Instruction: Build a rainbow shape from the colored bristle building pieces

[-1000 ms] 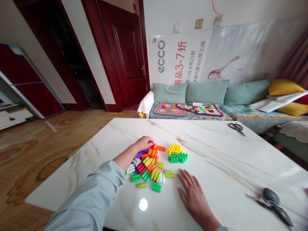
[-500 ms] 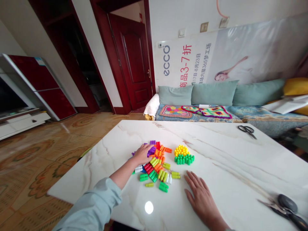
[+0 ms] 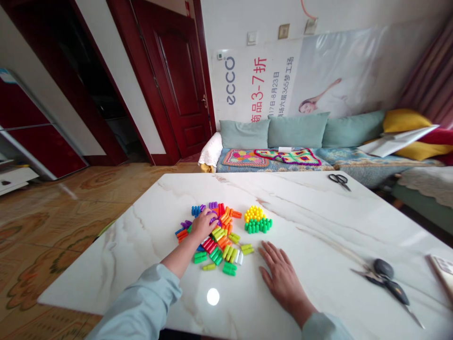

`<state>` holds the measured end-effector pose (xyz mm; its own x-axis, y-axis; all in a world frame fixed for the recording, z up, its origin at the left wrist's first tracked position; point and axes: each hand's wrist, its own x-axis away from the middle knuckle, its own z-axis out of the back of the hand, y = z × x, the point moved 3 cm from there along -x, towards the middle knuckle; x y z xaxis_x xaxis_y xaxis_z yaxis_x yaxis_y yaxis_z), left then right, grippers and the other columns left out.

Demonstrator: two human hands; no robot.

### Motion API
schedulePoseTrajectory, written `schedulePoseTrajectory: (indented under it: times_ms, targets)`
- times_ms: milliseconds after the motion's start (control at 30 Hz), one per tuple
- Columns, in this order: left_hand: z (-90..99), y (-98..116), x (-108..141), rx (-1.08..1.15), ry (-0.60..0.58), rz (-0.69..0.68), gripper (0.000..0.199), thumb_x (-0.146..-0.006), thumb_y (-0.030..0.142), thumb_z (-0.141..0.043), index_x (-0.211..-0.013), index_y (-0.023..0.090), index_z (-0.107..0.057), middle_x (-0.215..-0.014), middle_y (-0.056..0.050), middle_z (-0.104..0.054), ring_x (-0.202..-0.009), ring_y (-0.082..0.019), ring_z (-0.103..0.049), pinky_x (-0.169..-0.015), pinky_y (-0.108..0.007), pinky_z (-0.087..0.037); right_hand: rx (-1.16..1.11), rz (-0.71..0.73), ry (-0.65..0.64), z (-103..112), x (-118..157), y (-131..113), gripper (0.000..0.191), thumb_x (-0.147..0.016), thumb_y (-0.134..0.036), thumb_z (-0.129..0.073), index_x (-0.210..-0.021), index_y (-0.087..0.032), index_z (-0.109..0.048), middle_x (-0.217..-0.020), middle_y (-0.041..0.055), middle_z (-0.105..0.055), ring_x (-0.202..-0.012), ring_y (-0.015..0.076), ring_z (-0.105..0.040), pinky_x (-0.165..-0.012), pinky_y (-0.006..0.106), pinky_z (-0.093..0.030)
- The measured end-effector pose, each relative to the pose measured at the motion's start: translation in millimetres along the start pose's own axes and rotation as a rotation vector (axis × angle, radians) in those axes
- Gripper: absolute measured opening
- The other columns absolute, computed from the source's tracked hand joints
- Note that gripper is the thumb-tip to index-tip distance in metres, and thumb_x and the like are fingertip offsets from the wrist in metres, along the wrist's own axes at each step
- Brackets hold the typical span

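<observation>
My left hand (image 3: 202, 225) reaches into a loose heap of small colored plastic pieces, its fingers curled round purple pieces (image 3: 213, 217) near the top of the heap. Its fingertips are partly hidden. Orange pieces (image 3: 226, 216), red pieces (image 3: 209, 245), lime pieces (image 3: 230, 253), green pieces (image 3: 200, 257) and white pieces (image 3: 239, 257) lie around it, many joined side by side. Flat on the tabletop, fingers outstretched and holding nothing, rests my right hand (image 3: 279, 271). Just beyond it, green pieces (image 3: 258, 226) stand upright in front of a cluster of yellow pieces (image 3: 255, 213).
On the white marble-patterned table (image 3: 318, 283), black-handled scissors (image 3: 339, 180) lie at the far right edge. Pointed tools with black handles (image 3: 385, 278) lie nearer on the right. A sofa with pale green cushions (image 3: 299, 130) stands behind the table.
The view has turned right, so the scene sits further left. My left hand's fingers have curled in on the purple pieces. My right hand stays flat on the table.
</observation>
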<state>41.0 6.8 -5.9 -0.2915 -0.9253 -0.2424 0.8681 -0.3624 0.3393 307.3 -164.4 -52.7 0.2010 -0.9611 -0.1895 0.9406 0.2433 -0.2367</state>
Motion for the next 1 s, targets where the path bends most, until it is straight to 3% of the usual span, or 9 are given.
schedulePoseTrajectory:
  times_ms: [133,300,433,567,667,800,1000]
  targets:
    - [4.7,-0.1,4.2,0.031,0.098,0.018,0.017,-0.087,0.020,-0.051,-0.090,0.024,-0.067,-0.114,-0.005,-0.055,-0.104,-0.020,-0.058,-0.090,-0.033,-0.050,-0.003,-0.012,-0.018,2.3,-0.4,-1.4,0.052,-0.093,-0.039,-0.037,-0.142,-0.023,-0.041,-0.153,0.0053,-0.031,-0.140,0.0219,-0.029,-0.114,0.046,-0.021]
    - [22.4,13.4,13.8,0.202,0.341,-0.027,0.012,-0.088,0.023,-0.052,-0.088,0.022,-0.065,-0.106,-0.006,-0.057,-0.105,-0.019,-0.057,-0.100,-0.033,-0.045,-0.002,-0.006,-0.007,5.3,-0.6,-3.6,0.052,-0.093,-0.040,-0.037,-0.141,-0.021,-0.043,-0.152,0.0064,-0.033,-0.140,0.0226,-0.029,-0.113,0.046,-0.022]
    - [21.0,30.2,36.7,0.296,0.444,0.086,0.014,-0.090,0.028,-0.049,-0.089,0.022,-0.062,-0.104,-0.006,-0.058,-0.105,-0.019,-0.057,-0.100,-0.035,-0.045,0.002,-0.004,0.011,4.9,-0.1,-3.4,0.051,-0.093,-0.040,-0.037,-0.140,-0.021,-0.044,-0.151,0.0065,-0.034,-0.139,0.0227,-0.030,-0.113,0.046,-0.022]
    - [3.3,46.0,67.9,0.294,0.392,0.098,0.014,-0.090,0.030,-0.051,-0.095,0.024,-0.063,-0.114,-0.007,-0.056,-0.110,-0.021,-0.055,-0.099,-0.037,-0.045,0.008,0.010,0.038,1.8,0.3,-1.6,0.051,-0.093,-0.040,-0.037,-0.140,-0.021,-0.043,-0.151,0.0067,-0.035,-0.139,0.0224,-0.030,-0.113,0.045,-0.022]
    - [-6.9,53.0,82.3,0.211,0.315,0.019,0.018,-0.090,0.030,-0.052,-0.103,0.026,-0.064,-0.121,-0.006,-0.055,-0.114,-0.022,-0.052,-0.100,-0.038,-0.044,0.020,0.022,0.057,-1.3,0.3,0.6,0.051,-0.093,-0.040,-0.038,-0.140,-0.021,-0.043,-0.151,0.0068,-0.036,-0.138,0.0226,-0.031,-0.113,0.046,-0.023]
    - [-11.5,54.9,83.8,0.038,0.221,-0.072,0.025,-0.087,0.029,-0.057,-0.111,0.028,-0.064,-0.133,-0.005,-0.049,-0.117,-0.025,-0.048,-0.101,-0.044,-0.040,0.040,0.034,0.071,-4.3,0.2,3.2,0.050,-0.093,-0.041,-0.038,-0.138,-0.021,-0.046,-0.150,0.0066,-0.036,-0.137,0.0231,-0.034,-0.112,0.047,-0.026]
    - [-12.3,53.0,74.1,-0.054,0.143,-0.075,0.037,-0.088,0.040,-0.055,-0.124,0.034,-0.058,-0.147,-0.002,-0.038,-0.128,-0.031,-0.038,-0.102,-0.049,-0.036,0.037,0.045,0.090,-5.2,0.5,4.2,0.050,-0.093,-0.041,-0.039,-0.138,-0.022,-0.045,-0.150,0.0062,-0.037,-0.137,0.0236,-0.034,-0.111,0.047,-0.027]
